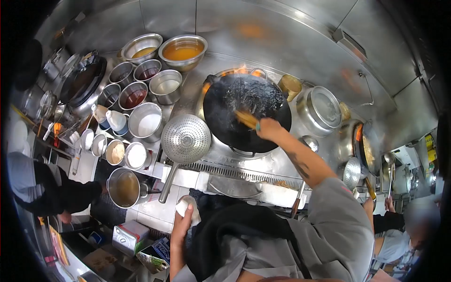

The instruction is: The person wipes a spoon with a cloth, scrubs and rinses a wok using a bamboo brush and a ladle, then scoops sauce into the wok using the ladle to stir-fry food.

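My right hand (pixel 270 129) is closed around a bamboo wok brush (pixel 246 119), its bristle end down in a large black wok (pixel 225 131). Water or foam glistens on the wok's far inner side, and flames (pixel 242 70) show behind its rim. Low in front of my body, my left hand (pixel 187 217) grips a folded white cloth (pixel 189 206). Just left of the wok lies a perforated metal strainer (pixel 186 139), its handle pointing down toward my left hand.
Bowls of orange liquid (pixel 183 49) and several metal pots of sauces (pixel 133 96) crowd the left counter. A pot (pixel 124 188) stands lower left. Right of the wok are a lidded pot (pixel 320 113) and a ladle (pixel 309 143). Other people (pixel 397 235) stand at both sides.
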The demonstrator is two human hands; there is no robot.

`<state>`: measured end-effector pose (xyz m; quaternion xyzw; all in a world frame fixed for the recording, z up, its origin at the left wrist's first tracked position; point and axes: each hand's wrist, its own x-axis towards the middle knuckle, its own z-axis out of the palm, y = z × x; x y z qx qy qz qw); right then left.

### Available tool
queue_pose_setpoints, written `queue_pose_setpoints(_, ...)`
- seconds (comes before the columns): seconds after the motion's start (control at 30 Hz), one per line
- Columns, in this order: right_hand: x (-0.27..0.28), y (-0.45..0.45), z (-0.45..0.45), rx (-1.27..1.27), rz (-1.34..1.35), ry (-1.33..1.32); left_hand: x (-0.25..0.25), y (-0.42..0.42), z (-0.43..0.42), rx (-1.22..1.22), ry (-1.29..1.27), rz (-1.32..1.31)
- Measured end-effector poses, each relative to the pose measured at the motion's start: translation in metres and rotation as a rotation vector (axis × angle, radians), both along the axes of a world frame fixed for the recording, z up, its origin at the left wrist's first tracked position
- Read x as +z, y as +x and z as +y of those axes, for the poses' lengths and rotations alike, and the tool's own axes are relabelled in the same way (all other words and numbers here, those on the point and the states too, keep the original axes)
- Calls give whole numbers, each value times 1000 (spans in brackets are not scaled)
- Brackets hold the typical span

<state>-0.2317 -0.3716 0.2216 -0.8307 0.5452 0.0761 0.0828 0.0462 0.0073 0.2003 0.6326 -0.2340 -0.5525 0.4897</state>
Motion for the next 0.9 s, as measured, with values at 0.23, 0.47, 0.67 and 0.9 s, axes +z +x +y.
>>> queue_pose_setpoints(0.23, 19, -121, -34, -186, 77, -12, 6, -4, -1, 8, -2, 91)
queue_pose_setpoints(0.47, 18, -110, -35, -50, 17, -10, 16, -2, 17, 88, -57, 77)
queue_pose_setpoints(0.67, -40, 2, -106, -66, -219, -8, 29, -19, 29, 132, 69, 156)
queue_pose_setpoints(0.9, 44, -47, -1, 295, -166, 358, 27, -19, 40, 240, 33, 286)
